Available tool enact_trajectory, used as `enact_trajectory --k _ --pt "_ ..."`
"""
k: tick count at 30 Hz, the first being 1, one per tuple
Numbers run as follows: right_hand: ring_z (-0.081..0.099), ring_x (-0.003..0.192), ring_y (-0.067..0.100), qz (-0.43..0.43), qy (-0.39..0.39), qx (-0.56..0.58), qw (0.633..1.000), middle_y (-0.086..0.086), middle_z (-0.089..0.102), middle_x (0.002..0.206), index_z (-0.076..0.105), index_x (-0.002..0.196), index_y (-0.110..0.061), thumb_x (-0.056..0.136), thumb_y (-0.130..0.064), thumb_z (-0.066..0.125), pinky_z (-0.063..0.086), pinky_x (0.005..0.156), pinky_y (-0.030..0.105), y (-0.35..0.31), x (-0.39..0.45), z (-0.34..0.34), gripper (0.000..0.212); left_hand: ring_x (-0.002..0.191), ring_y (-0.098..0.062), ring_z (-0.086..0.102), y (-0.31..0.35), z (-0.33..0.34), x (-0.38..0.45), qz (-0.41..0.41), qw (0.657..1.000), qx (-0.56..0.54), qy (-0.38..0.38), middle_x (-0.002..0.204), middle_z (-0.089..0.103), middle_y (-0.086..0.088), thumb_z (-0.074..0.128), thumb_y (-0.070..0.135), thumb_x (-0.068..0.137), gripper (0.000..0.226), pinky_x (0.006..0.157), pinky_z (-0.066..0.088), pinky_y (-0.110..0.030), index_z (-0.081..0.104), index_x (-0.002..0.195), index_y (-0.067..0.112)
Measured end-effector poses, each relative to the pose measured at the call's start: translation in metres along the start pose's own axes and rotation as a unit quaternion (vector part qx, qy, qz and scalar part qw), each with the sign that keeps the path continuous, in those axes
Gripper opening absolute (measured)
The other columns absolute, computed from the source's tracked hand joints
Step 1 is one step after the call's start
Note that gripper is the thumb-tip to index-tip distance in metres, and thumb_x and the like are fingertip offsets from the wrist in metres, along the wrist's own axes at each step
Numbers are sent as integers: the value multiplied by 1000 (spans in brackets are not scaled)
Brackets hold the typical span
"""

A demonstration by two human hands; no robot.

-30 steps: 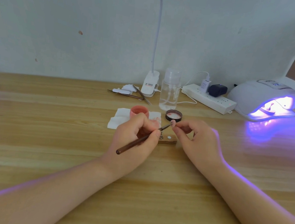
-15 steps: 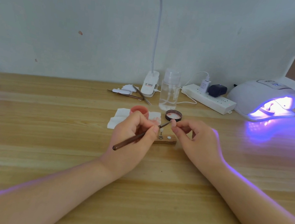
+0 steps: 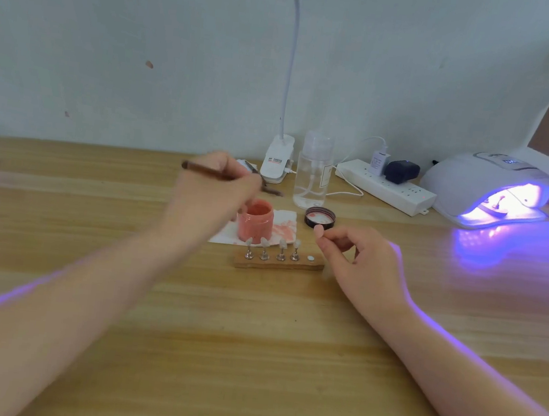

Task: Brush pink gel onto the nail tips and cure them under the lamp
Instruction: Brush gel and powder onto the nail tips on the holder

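Pink-coated nail tip (image 3: 318, 230) pinched in right hand (image 3: 359, 262) fingertips, held up just right of wooden stand (image 3: 278, 263), likely for another coat. Left hand (image 3: 215, 189) grips brush (image 3: 202, 169) over pink gel jar (image 3: 255, 221), probably reloading. Jar lid (image 3: 320, 217) beside. UV lamp (image 3: 494, 190) lit, far right on desk (image 3: 249, 359). Label text unreadable.

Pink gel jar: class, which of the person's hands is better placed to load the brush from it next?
Left. The left hand grips the brush right beside the open pink gel jar; the right hand pinches a nail tip further away.
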State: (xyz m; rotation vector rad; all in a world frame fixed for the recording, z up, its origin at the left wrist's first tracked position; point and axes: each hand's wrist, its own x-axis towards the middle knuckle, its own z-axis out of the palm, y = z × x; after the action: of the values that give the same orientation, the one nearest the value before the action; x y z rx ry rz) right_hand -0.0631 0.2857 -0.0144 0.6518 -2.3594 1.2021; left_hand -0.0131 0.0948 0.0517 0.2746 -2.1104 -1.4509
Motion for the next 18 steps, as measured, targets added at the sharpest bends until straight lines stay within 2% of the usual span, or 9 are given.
enact_trajectory --k 2,5,10,14,18 --pt "51 74 -11 5 -4 1 1000 -14 62 69 74 79 -21 87 -31 67 33 63 2 0 0 0 14 41 -5 54 4 -9 20 -47 996 61 -38 49 63 6 64 13 80 12 45 45 -19 60 70 13" --pt "52 82 -8 11 -13 -2 1000 -15 62 70 73 79 -22 87 -32 66 33 63 1 0 0 0 15 36 -6 52 7 -12 42 -98 983 128 -91 44 60 4 65 10 79 17 38 43 -18 60 63 10" --pt "51 78 -11 22 -14 4 1000 -14 62 71 73 78 -24 87 -34 66 33 63 2 -1 0 -1 14 34 -6 52 2 -2 56 -127 962 202 -131 44 60 3 61 6 78 13 37 42 -15 62 65 7" --pt "50 80 -12 22 -19 3 1000 -14 63 75 73 80 -25 86 -33 66 34 65 0 0 1 -1 12 33 -6 49 -4 2 58 -149 953 206 -163 44 61 1 60 4 79 14 37 40 -15 61 65 6" --pt "52 83 -7 14 -15 -3 1000 -15 62 71 73 80 -23 87 -31 67 34 64 1 0 0 -1 12 34 -8 49 -5 -8 63 -176 967 133 -131 45 60 0 60 6 82 13 36 40 -16 61 68 7"
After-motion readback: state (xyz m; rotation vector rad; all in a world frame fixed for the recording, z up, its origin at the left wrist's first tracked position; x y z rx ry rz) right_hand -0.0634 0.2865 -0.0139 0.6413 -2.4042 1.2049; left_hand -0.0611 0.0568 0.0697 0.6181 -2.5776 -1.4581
